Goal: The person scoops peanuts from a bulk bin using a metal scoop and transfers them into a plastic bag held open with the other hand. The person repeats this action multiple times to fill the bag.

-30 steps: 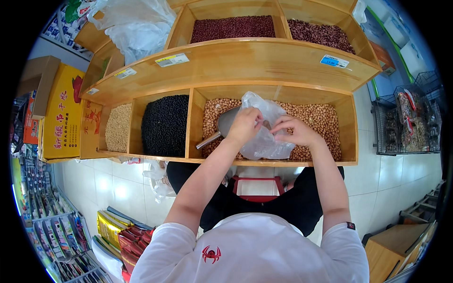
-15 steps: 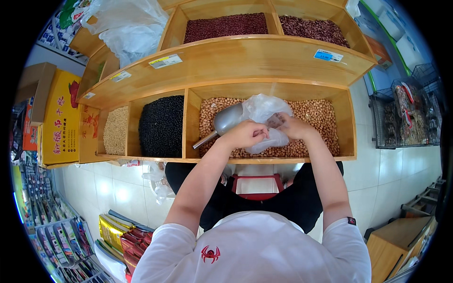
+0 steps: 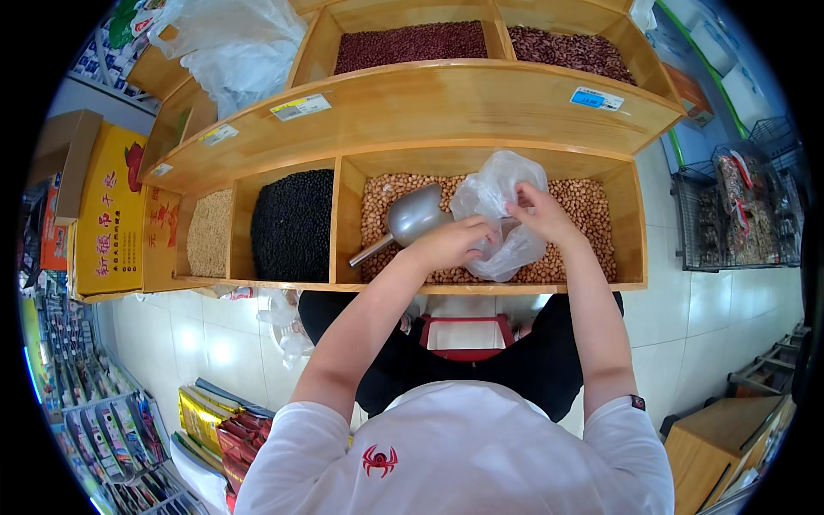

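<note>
The clear plastic bag (image 3: 499, 215) sits low over the peanut compartment (image 3: 592, 210) of the wooden bin shelf (image 3: 446, 103), its lower part resting on the nuts near the front lip. Half a second ago it was bunched higher, closer to the scoop; a second ago it hung lower still, with both hands side by side at its mouth. Now the mouth is drawn wider, and the top of the bag stands up in a loose peak behind the fingers.

The left hand (image 3: 451, 245) is closed on the near edge of the bag, knuckles up, and has slid a little to the left compared with the earlier view. The right hand (image 3: 539, 215) pinches the far side of the opening between thumb and fingers. Judging by this, the bag is being spread open and steadied above the peanuts rather than filled: nothing can be seen inside it through the crumpled film.

The metal scoop (image 3: 412, 219) lies untouched in the peanuts just left of the left hand, bowl up, handle pointing toward the front edge; it has not shifted across the three views.

To the left are compartments of black beans (image 3: 293, 225) and pale grain (image 3: 209, 233); the upper tier holds red beans (image 3: 410, 43) and speckled beans (image 3: 562, 50). A yellow carton (image 3: 107, 215) stands at the far left.
</note>
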The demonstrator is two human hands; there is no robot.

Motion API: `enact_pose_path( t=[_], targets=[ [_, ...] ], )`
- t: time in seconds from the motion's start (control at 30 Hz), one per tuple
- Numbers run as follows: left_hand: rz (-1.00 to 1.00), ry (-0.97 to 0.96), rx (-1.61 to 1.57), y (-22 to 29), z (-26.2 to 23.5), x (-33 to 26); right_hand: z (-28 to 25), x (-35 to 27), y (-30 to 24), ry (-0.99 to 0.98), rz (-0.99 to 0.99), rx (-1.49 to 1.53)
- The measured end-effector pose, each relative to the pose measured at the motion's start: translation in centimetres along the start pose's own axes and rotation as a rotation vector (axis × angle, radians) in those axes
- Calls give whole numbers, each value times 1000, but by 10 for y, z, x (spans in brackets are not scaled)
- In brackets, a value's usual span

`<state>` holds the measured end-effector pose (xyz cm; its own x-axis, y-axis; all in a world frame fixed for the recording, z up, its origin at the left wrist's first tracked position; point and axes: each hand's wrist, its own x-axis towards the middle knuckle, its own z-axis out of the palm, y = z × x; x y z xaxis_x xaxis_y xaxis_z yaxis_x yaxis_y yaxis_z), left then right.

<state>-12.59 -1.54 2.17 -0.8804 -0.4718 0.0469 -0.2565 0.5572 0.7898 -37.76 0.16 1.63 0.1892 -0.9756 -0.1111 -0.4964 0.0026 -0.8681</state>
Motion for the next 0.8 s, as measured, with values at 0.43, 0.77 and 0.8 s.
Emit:
enact_pose_path(
  t=[0.43, 0.77, 0.8],
  targets=[
    [-561, -25, 827, -15, 6, -1, -2, -12, -14, -419, 504, -440],
    [-119, 234, 621, 2, 3, 7, -20, -17, -3, 17, 526, -544],
    [-76, 159, 535, -4, 6, 7, -20, -16, -2, 24, 404, -460]
  ],
)
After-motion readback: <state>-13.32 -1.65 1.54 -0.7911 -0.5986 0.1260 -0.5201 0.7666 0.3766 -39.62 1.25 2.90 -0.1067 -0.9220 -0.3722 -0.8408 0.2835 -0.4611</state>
